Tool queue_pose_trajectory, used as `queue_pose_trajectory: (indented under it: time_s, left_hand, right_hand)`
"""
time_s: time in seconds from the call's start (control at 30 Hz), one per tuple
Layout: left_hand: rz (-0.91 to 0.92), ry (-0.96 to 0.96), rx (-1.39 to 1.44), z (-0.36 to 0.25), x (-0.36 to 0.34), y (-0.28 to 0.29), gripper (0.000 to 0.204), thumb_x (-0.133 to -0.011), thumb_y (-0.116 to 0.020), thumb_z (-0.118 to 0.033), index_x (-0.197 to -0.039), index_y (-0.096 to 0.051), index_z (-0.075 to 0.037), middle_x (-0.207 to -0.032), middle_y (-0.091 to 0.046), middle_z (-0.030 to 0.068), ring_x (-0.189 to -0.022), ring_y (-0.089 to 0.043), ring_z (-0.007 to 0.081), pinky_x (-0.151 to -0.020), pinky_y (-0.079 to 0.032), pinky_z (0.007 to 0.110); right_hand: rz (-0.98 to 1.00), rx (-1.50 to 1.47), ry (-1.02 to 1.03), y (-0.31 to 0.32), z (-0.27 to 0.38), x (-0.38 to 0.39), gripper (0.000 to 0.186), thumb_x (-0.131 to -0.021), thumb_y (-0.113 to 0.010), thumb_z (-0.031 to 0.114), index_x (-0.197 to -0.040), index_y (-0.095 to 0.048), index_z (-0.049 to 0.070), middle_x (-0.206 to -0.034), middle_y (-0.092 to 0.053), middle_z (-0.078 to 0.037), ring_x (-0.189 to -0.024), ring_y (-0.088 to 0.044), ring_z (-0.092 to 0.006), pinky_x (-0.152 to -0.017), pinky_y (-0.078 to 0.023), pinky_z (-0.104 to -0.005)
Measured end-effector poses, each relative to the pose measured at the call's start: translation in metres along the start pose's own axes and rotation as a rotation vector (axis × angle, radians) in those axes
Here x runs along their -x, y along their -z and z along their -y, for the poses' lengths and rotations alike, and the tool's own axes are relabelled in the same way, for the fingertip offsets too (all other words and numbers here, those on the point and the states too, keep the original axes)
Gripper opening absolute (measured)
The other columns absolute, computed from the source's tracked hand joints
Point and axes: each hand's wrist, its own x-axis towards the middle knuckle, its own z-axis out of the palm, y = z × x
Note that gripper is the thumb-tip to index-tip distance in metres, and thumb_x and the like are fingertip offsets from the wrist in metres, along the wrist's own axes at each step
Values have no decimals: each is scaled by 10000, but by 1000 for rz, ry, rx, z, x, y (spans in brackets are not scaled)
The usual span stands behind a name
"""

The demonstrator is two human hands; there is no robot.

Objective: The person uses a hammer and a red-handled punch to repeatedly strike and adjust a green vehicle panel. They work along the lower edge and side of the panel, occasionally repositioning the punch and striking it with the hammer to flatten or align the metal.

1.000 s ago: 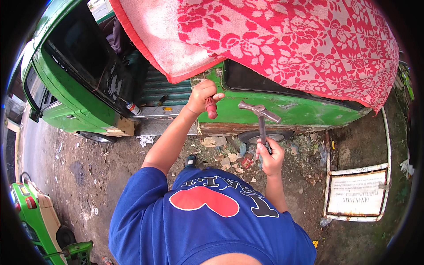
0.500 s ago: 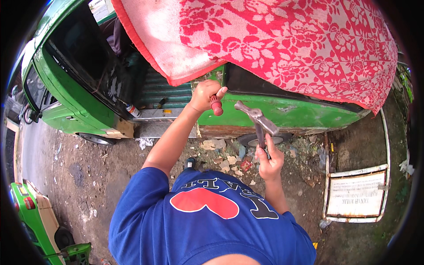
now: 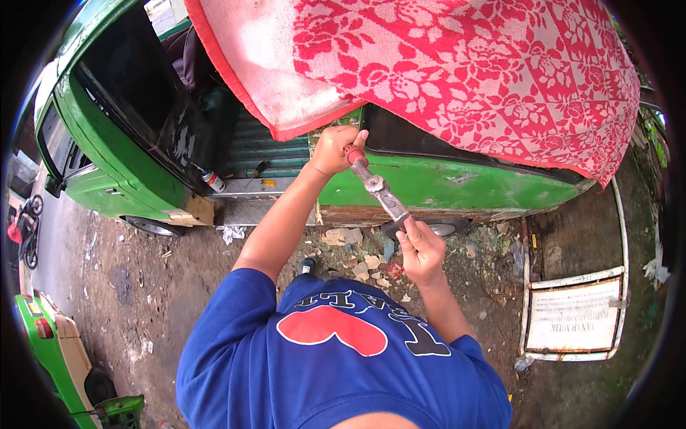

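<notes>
My left hand (image 3: 334, 151) is wrapped round the red handle (image 3: 354, 155) of a tool at the rear edge of the door opening of a green van (image 3: 457, 179). The tool's working end is hidden behind that hand, so I cannot tell its kind. My right hand (image 3: 423, 252) grips a metal hammer (image 3: 384, 194) by its dark handle. The hammer's head lies against, or right at, the butt of the red handle. A red and pink floral towel (image 3: 464, 79) drapes over the van's side just above my left hand.
On the sill of the doorway stand a spray can (image 3: 212, 180) and a few small things. Broken chips and rubble (image 3: 364, 263) litter the ground below the van. A white-framed sign (image 3: 575, 314) is at the right. Another green vehicle (image 3: 57, 336) and a motorbike (image 3: 30, 232) are at the left.
My right hand has swung the hammer up and left, bringing its head to the red handle's butt. My left hand has stayed in nearly the same place.
</notes>
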Motion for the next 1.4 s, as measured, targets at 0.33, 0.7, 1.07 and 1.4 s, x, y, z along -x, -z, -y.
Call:
queue_pose_trajectory:
  time_s: [0.33,0.7,1.07,1.4]
  left_hand:
    - [9,37,2,-2,-9,-4,382,-907,-651,-160,-598,-456,-45,-553,-459,130,-484,-473,335,-487,-380,423]
    - [-23,-216,-100,-2,19,-3,343,-804,-691,-91,-582,-432,-65,-554,-460,88,-498,-490,302,-500,-416,415]
    - [-38,-230,-57,7,18,1,340,-786,-707,-78,-586,-432,-62,-566,-449,91,-513,-492,303,-508,-419,414]
    - [-37,-247,-30,11,16,2,349,-808,-694,-84,-584,-426,-60,-553,-434,95,-497,-482,307,-501,-416,418]
  right_hand:
    - [-66,-74,-43,6,5,-8,524,-817,-680,-67,-1313,-601,82,-749,-595,-101,-574,-502,-186,-544,-423,-257]
    - [-186,-381,-300,17,-14,29,453,-944,-579,29,-1386,-489,-10,-826,-597,-61,-628,-524,-127,-531,-469,-265]
    - [-162,-393,-374,13,-11,31,450,-910,-602,-28,-1353,-547,28,-799,-618,-34,-612,-537,-82,-558,-463,-237]
    - [-144,-404,-390,6,-14,30,450,-903,-611,-34,-1346,-553,20,-853,-643,-53,-611,-521,-79,-555,-456,-238]
